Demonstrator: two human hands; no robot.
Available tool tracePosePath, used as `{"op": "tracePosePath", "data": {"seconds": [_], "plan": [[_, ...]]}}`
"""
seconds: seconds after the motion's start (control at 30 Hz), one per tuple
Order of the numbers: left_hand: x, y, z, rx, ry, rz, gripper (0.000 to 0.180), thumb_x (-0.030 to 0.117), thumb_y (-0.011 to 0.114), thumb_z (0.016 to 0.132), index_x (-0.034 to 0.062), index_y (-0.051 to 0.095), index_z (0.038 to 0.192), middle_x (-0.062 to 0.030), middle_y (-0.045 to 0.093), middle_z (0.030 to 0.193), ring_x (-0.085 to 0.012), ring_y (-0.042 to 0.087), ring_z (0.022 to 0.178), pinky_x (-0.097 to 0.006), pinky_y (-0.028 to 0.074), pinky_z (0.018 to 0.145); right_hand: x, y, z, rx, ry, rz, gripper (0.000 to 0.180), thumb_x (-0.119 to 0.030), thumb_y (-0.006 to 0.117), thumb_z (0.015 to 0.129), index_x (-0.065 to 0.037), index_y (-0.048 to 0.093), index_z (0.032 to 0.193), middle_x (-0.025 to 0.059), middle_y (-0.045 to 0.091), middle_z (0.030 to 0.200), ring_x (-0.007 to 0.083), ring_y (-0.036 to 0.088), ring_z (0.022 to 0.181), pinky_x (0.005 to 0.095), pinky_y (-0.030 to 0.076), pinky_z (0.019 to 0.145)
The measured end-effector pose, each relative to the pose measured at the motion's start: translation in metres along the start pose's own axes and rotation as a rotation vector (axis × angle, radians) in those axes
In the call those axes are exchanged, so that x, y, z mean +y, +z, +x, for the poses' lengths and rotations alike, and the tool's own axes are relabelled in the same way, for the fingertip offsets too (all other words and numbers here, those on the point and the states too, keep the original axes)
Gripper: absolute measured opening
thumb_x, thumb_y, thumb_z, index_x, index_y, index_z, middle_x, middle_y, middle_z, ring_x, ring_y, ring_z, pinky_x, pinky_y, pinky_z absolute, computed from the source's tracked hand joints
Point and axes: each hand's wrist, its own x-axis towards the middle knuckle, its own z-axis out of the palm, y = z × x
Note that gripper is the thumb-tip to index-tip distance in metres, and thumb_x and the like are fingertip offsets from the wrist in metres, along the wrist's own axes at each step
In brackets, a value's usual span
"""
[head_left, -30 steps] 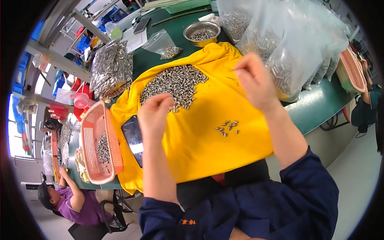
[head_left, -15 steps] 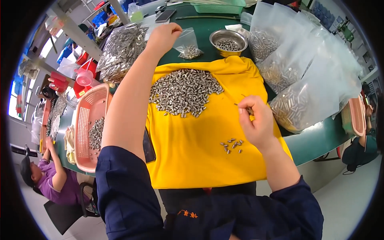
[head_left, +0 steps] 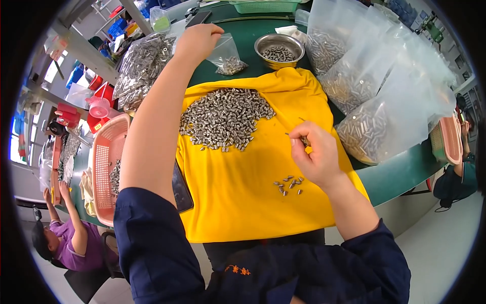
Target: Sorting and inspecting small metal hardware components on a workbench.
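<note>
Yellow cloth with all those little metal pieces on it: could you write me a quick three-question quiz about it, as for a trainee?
1. Which hand is nearer the small group of metal pieces?
2. The metal bowl holds: (a) fabric, (b) small metal pieces, (c) water.
3. True or false: the large pile of metal pieces lies inside that bowl.

Key: 1. The right hand. 2. b. 3. False; it lies on the yellow cloth.

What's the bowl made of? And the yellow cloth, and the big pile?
Bowl: shiny metal, perhaps steel; it's silvery with bright reflections. Yellow cloth: matte fabric, maybe cotton; it folds and creases. Pile: metal too, it seems; it glints silvery grey.
</note>
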Motion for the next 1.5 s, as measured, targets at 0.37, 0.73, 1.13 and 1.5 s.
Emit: {"op": "tracePosePath", "data": {"seconds": [0.37, 0.73, 1.13, 1.5], "plan": [[0.068, -0.001, -0.137, -0.233, 0.095, -0.300, 0.022, 0.019, 0.058, 0.073, 0.0081, 0.061, 0.092, -0.0118, 0.060, 0.088, -0.0285, 0.056, 0.081, -0.035, 0.045, 0.074, 0.012, 0.001, 0.005, 0.091, 0.061, 0.037, 0.006, 0.000, 0.050, 0.076, -0.002, 0.051, 0.082, 0.0068, 0.052, 0.068, 0.0133, 0.049, 0.056, 0.0236, 0.039, 0.050], [0.082, 0.029, -0.169, -0.115, 0.218, 0.005, 0.039, 0.034, 0.061, 0.071, 0.0125, 0.051, 0.102, -0.0104, 0.048, 0.095, -0.0276, 0.052, 0.085, -0.037, 0.045, 0.071, 0.009, 0.013, -0.004, 0.084, 0.072, 0.032, 0.007, -0.004, 0.052, 0.074, -0.002, 0.050, 0.080, 0.0121, 0.053, 0.067, 0.0222, 0.052, 0.058, 0.0285, 0.041, 0.053], [0.084, 0.034, -0.138, -0.306, 0.080, -0.071, 0.015, 0.021, 0.056, 0.075, 0.0100, 0.057, 0.084, -0.0100, 0.056, 0.085, -0.0284, 0.056, 0.079, -0.038, 0.046, 0.069, 0.014, 0.012, 0.000, 0.054, 0.121, 0.046, 0.008, -0.005, 0.052, 0.073, -0.002, 0.050, 0.080, 0.0120, 0.053, 0.067, 0.0240, 0.053, 0.059, 0.0297, 0.042, 0.054], [0.092, 0.037, -0.125, -0.427, 0.017, 0.092, 0.013, 0.011, 0.050, 0.071, 0.0067, 0.059, 0.081, -0.0132, 0.061, 0.084, -0.0287, 0.058, 0.081, -0.038, 0.046, 0.070, 0.014, 0.014, -0.001, 0.050, 0.107, 0.068, 0.008, -0.006, 0.051, 0.072, -0.002, 0.049, 0.078, 0.0129, 0.052, 0.065, 0.0264, 0.052, 0.058, 0.0316, 0.041, 0.053]]}}
